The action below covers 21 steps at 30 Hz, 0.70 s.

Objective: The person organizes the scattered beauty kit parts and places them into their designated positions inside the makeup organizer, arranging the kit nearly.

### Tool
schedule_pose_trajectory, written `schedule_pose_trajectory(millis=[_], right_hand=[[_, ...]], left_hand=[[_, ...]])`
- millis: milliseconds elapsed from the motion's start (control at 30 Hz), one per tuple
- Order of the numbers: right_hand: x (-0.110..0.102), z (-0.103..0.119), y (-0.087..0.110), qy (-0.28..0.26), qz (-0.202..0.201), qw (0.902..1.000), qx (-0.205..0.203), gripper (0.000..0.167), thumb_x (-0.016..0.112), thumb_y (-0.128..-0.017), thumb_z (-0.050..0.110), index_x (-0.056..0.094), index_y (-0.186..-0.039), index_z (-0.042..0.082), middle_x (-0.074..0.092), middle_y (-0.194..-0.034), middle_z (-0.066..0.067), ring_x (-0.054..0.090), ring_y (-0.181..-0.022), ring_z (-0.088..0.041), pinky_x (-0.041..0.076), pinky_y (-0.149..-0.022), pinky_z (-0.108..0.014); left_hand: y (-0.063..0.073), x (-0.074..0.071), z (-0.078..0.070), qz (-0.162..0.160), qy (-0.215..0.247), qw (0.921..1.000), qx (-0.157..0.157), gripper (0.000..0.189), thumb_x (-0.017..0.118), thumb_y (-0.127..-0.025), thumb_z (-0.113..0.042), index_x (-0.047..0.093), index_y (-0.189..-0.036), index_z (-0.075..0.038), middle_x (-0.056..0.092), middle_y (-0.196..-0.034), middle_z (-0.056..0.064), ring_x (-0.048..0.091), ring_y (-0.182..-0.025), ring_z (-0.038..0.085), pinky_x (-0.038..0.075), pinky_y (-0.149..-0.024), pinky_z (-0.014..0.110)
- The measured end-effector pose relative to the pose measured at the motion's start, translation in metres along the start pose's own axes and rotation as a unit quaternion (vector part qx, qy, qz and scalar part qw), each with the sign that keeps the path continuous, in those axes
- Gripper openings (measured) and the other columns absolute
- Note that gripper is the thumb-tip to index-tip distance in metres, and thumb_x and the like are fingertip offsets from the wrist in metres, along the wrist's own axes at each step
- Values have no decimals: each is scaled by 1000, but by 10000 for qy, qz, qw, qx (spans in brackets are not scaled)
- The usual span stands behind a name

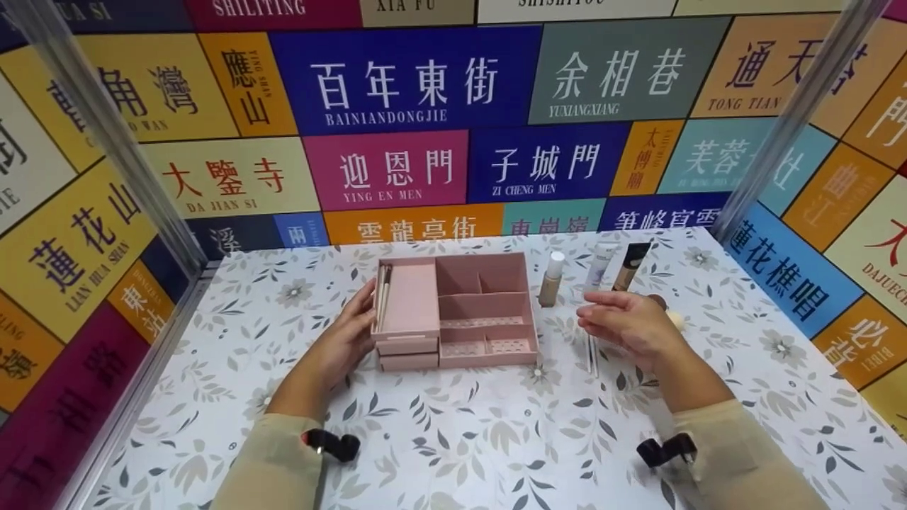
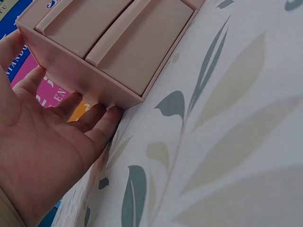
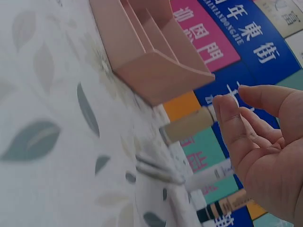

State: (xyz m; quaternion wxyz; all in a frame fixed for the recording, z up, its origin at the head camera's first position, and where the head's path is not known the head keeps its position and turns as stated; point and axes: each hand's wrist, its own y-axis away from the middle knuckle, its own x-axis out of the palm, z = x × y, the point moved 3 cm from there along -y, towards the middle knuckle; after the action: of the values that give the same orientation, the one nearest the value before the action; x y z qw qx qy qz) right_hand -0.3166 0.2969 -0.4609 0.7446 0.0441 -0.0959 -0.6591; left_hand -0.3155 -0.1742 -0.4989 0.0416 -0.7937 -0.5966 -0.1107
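Observation:
A pink desktop organizer (image 1: 407, 304) with several compartments and two drawers stands on the table. Slim makeup brushes (image 1: 383, 297) lie along the left edge of its top tray. My left hand (image 1: 346, 343) touches the organizer's left side wall, and in the left wrist view its extended fingers (image 2: 102, 125) rest along that wall. To the right, my right hand (image 1: 631, 326) hovers with loosely bent fingers and holds nothing visible. Near it stand a foundation bottle (image 1: 551, 280) with a white cap, a white tube (image 1: 601, 265) and a beige tube (image 1: 629, 268) with a black end.
Thin white sticks (image 1: 592, 358) lie below the right hand. Behind that hand, a dark round item (image 1: 657, 301) and a cream-coloured item (image 1: 675, 319) are partly hidden. Sign-covered panels (image 1: 404, 78) and metal posts (image 1: 801, 120) bound the floral tabletop (image 1: 453, 439).

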Motion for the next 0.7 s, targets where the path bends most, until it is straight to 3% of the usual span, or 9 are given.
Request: schedule_pose_trajectory(millis=[167, 433, 700], right_hand=[[-15, -8, -2, 125, -31, 9999, 108, 38, 79, -96, 8, 67, -132, 11, 79, -102, 2, 79, -95, -12, 65, -89, -28], [-27, -26, -11, 526, -135, 9979, 359, 63, 80, -96, 11, 51, -151, -1, 76, -99, 6, 75, -87, -9, 64, -81, -25], [-34, -36, -20, 1328, -290, 9898, 434, 66, 77, -99, 14, 47, -155, -4, 75, -96, 10, 72, -83, -7, 62, -77, -23]], left_hand=[[0, -1, 1, -9, -36, 10000, -20, 65, 51, -112, -26, 26, -170, -40, 14, -181, 2, 29, -164, 31, 29, -132, 53], [1, -1, 1, -51, -40, 9999, -83, 66, 54, -111, -28, 26, -170, -41, 12, -182, 2, 27, -165, 33, 29, -132, 53], [2, -1, 0, -55, -73, 9999, -55, 65, 52, -112, -26, 26, -170, -41, 15, -181, 3, 28, -164, 32, 29, -132, 52]])
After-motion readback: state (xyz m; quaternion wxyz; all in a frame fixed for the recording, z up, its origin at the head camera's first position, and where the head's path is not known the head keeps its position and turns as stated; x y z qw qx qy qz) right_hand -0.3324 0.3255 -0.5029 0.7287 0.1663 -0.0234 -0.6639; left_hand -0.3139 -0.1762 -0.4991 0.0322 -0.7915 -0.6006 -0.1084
